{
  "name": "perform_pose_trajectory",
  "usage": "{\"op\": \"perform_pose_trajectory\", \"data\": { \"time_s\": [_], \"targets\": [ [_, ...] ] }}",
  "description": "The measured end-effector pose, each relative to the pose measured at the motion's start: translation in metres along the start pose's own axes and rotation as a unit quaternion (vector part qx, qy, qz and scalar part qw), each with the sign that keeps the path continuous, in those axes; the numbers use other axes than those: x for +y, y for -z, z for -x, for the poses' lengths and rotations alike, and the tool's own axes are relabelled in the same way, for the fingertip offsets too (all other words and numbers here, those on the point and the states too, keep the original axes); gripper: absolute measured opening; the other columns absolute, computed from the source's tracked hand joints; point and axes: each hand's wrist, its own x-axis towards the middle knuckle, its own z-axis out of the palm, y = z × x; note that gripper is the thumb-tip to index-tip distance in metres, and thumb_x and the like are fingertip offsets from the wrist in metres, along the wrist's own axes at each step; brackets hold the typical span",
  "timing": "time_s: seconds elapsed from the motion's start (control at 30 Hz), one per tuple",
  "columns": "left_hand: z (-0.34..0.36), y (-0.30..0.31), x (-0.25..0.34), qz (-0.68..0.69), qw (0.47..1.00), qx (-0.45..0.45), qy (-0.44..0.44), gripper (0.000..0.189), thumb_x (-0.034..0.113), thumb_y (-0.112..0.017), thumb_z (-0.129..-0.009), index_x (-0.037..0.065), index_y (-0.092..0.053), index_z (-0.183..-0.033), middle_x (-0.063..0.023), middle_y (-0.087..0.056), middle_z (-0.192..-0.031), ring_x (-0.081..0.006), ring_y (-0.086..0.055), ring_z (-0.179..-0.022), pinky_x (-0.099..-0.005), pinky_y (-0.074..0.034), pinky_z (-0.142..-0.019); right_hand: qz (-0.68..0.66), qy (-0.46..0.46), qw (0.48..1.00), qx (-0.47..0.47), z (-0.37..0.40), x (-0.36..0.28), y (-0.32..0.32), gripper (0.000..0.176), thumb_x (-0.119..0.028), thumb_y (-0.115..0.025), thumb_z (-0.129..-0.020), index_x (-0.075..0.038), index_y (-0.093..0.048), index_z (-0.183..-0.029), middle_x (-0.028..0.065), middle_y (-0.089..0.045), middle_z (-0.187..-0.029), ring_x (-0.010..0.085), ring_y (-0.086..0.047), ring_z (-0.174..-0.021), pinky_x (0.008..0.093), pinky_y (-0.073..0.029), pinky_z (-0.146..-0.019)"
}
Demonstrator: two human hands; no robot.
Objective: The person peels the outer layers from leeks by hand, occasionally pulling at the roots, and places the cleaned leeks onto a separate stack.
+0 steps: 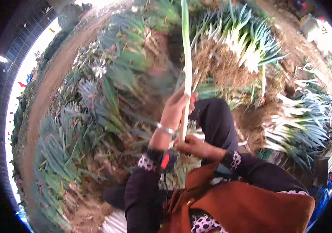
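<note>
A long leek stalk (pixel 187 58), white low down and green toward the top, stands upright in front of me. My left hand (pixel 175 110) is closed around its middle, with a metal bracelet (pixel 165 129) at the wrist. Lower down, my right hand (pixel 193 146) grips the stalk's bottom end with bent fingers. The roots, if any, are hidden by that hand. My dark trouser knee (pixel 214 114) is right beside the stalk.
A pile of leeks with brown roots (pixel 220 64) lies ahead to the right, another leek pile (pixel 301 120) at the right. Bundled leeks (pixel 61 151) cover the left side. A dirt path (pixel 44 93) curves along the far left.
</note>
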Motion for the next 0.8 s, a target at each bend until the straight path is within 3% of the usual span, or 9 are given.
{"op": "perform_pose_trajectory", "data": {
  "time_s": [0.07, 0.1, 0.17, 0.37, 0.43, 0.5, 0.67, 0.7, 0.8],
  "targets": [
    [-0.012, 0.012, -0.007, 0.117, 0.992, -0.054, 0.007, 0.024, 0.016, -0.045, -0.091, 0.002, -0.053, -0.108, -0.006, -0.057, -0.083, -0.01, -0.05, -0.059, -0.0235, -0.042, -0.053, -0.077, 0.021, 0.997, -0.011, 0.02, -0.021, 0.001, 0.032, -0.021, -0.06, -0.086, -0.005, -0.052, -0.113, -0.0038, -0.054, -0.084, 0.0051, -0.048, -0.073, 0.0218, -0.041, -0.062],
    [-0.013, 0.013, -0.007, 0.181, 0.982, -0.051, 0.011, 0.034, 0.023, -0.048, -0.091, 0.006, -0.045, -0.121, -0.004, -0.057, -0.09, -0.0102, -0.046, -0.059, -0.0248, -0.039, -0.054, -0.088, 0.027, 0.996, -0.003, 0.023, -0.021, 0.002, 0.039, -0.016, -0.062, -0.084, -0.003, -0.049, -0.118, -0.0042, -0.053, -0.083, 0.0043, -0.047, -0.071, 0.0206, -0.041, -0.061],
    [-0.022, 0.022, -0.008, 0.297, 0.95, -0.099, -0.009, 0.033, 0.024, -0.047, -0.092, 0.006, -0.046, -0.12, -0.0042, -0.057, -0.091, -0.0088, -0.045, -0.062, -0.0235, -0.038, -0.057, -0.147, 0.074, 0.986, -0.011, 0.027, -0.025, 0.004, 0.043, -0.013, -0.063, -0.082, -0.002, -0.047, -0.121, -0.0045, -0.053, -0.084, 0.0039, -0.046, -0.072, 0.02, -0.04, -0.062],
    [-0.036, 0.024, -0.004, 0.402, 0.914, -0.036, -0.047, 0.028, 0.022, -0.043, -0.094, 0.006, -0.048, -0.116, -0.0032, -0.056, -0.091, -0.0078, -0.045, -0.061, -0.023, -0.037, -0.056, -0.174, 0.103, 0.979, -0.016, 0.03, -0.034, 0.016, 0.041, -0.012, -0.062, -0.082, -0.002, -0.049, -0.12, -0.0051, -0.053, -0.086, 0.0028, -0.047, -0.074, 0.0193, -0.04, -0.064],
    [-0.037, 0.024, -0.003, 0.404, 0.913, -0.036, -0.05, 0.026, 0.022, -0.043, -0.094, 0.006, -0.049, -0.113, -0.0031, -0.057, -0.091, -0.0085, -0.045, -0.061, -0.0236, -0.038, -0.056, -0.18, 0.104, 0.978, -0.019, 0.033, -0.034, 0.019, 0.042, -0.011, -0.062, -0.082, -0.003, -0.049, -0.121, -0.0051, -0.053, -0.085, 0.0028, -0.047, -0.075, 0.0194, -0.04, -0.064],
    [-0.038, 0.022, -0.005, 0.391, 0.918, 0.0, -0.068, 0.025, 0.022, -0.044, -0.094, 0.006, -0.05, -0.111, -0.0033, -0.057, -0.09, -0.0093, -0.046, -0.061, -0.0244, -0.038, -0.056, -0.169, 0.119, 0.978, -0.031, 0.036, -0.031, 0.024, 0.023, -0.015, -0.057, -0.087, -0.004, -0.055, -0.107, -0.0038, -0.056, -0.087, 0.0046, -0.05, -0.076, 0.0219, -0.041, -0.068],
    [-0.034, 0.016, -0.007, 0.352, 0.933, 0.014, -0.071, 0.024, 0.023, -0.045, -0.093, 0.008, -0.05, -0.111, -0.0034, -0.056, -0.09, -0.0104, -0.046, -0.062, -0.0249, -0.038, -0.055, -0.202, 0.071, 0.977, 0.002, 0.038, -0.022, 0.032, 0.032, -0.026, -0.048, -0.092, -0.003, -0.053, -0.113, -0.0021, -0.054, -0.083, 0.0069, -0.05, -0.069, 0.0225, -0.042, -0.063],
    [-0.031, 0.013, -0.006, 0.309, 0.947, 0.048, -0.071, 0.024, 0.023, -0.045, -0.093, 0.009, -0.05, -0.111, -0.0034, -0.056, -0.09, -0.0105, -0.045, -0.062, -0.0251, -0.038, -0.054, -0.217, 0.042, 0.974, 0.041, 0.037, -0.024, 0.033, 0.036, -0.03, -0.046, -0.093, -0.003, -0.052, -0.116, -0.0013, -0.053, -0.082, 0.0077, -0.05, -0.068, 0.0226, -0.042, -0.061],
    [-0.025, -0.003, -0.007, 0.165, 0.972, 0.162, -0.047, 0.021, 0.022, -0.046, -0.093, 0.01, -0.048, -0.109, -0.0027, -0.053, -0.087, -0.0112, -0.041, -0.059, -0.0261, -0.037, -0.051, -0.072, 0.116, 0.986, 0.091, 0.033, -0.021, 0.034, 0.038, -0.032, -0.046, -0.093, -0.002, -0.048, -0.116, 0.0019, -0.055, -0.087, 0.0057, -0.048, -0.067, 0.0221, -0.041, -0.058]
  ]
}}
